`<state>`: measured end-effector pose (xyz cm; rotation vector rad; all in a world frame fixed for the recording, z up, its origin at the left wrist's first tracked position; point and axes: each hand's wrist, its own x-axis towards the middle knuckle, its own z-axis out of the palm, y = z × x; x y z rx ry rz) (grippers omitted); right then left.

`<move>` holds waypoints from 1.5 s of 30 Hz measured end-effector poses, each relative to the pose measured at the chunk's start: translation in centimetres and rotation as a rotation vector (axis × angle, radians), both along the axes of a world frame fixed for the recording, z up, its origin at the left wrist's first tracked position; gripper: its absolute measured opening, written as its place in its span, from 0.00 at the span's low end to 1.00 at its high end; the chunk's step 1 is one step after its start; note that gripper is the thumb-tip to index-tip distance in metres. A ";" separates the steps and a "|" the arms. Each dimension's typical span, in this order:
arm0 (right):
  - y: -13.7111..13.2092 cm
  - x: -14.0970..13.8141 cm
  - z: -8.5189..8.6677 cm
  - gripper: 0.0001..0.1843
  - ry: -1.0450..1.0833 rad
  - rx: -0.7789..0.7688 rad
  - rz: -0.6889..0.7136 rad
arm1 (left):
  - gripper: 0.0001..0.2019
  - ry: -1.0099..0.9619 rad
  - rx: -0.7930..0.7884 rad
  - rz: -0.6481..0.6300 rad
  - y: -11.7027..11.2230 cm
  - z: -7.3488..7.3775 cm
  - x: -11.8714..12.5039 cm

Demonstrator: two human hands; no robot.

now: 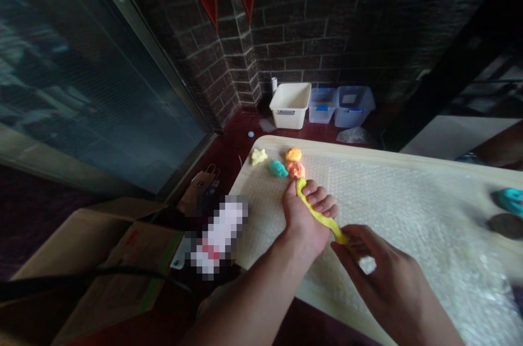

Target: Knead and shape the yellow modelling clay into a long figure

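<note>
A long, lumpy roll of yellow modelling clay (321,217) lies along the upturned palm of my left hand (307,220). The left fingers curl up beside the roll and the thumb rests on its other side. My right hand (379,264) pinches the near end of the roll between thumb and fingers, partly hiding that end. Just beyond my left fingertips sit a pink-orange clay lump (296,170) and an orange clay lump (293,154). To their left are a teal clay lump (278,168) and a pale yellow star-like piece (259,157).
Bubble wrap (392,193) covers the pale wooden table (368,149). A blue lump (510,200) and a dark round object (506,225) lie at the right. Beyond the table, a white bin (290,106) and clear boxes (354,107) stand on the floor. Cardboard boxes (118,264) are at left.
</note>
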<state>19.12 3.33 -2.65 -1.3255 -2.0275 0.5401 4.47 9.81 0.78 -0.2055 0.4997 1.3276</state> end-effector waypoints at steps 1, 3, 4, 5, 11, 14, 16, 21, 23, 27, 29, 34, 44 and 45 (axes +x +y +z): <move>0.0 0.0 0.0 0.08 -0.003 -0.006 0.000 | 0.23 -0.003 0.000 -0.007 0.0 0.0 0.0; -0.1 0.2 -0.1 0.08 -0.010 -0.021 0.007 | 0.23 0.001 -0.009 -0.019 0.0 0.0 -0.2; -0.1 0.3 -0.2 0.08 -0.012 -0.034 0.017 | 0.24 0.006 -0.014 -0.023 0.0 0.0 -0.3; -0.1 0.4 -0.2 0.07 -0.012 -0.049 0.027 | 0.24 0.011 -0.015 -0.023 0.0 -0.1 -0.4; -0.1 0.4 -0.8 0.05 0.009 -0.067 0.019 | 0.27 0.032 0.041 -0.048 -0.2 -0.2 -0.7; -0.1 0.2 -0.5 0.05 0.003 -0.072 0.010 | 0.27 0.019 0.059 -0.067 -0.3 -0.1 -0.6; -0.2 0.1 -0.1 0.05 -0.004 -0.113 0.020 | 0.27 0.007 0.064 -0.055 -0.3 -0.1 -0.6; -0.3 0.1 0.3 0.05 0.023 -0.139 0.006 | 0.26 0.011 0.028 -0.009 -0.1 -0.3 -0.8; -0.4 0.2 0.0 0.05 0.020 -0.135 0.007 | 0.26 -0.006 0.038 -0.018 -0.2 -0.5 -0.8; -0.3 0.1 -0.2 0.05 0.029 -0.152 0.017 | 0.26 0.001 0.046 0.009 -0.2 -0.7 -0.7; -0.2 0.1 0.0 0.05 0.036 -0.153 0.010 | 0.26 0.004 0.041 0.017 -0.1 -0.6 -0.7; -0.1 0.2 0.3 0.06 0.031 -0.146 -0.007 | 0.25 0.009 0.030 0.010 0.1 -0.4 -0.8; -0.2 0.4 0.3 0.06 0.029 -0.157 -0.022 | 0.23 0.043 0.042 0.024 0.1 -0.3 -0.7; -0.2 0.4 0.3 0.06 0.028 -0.160 -0.022 | 0.23 0.053 0.041 0.025 0.1 -0.3 -0.7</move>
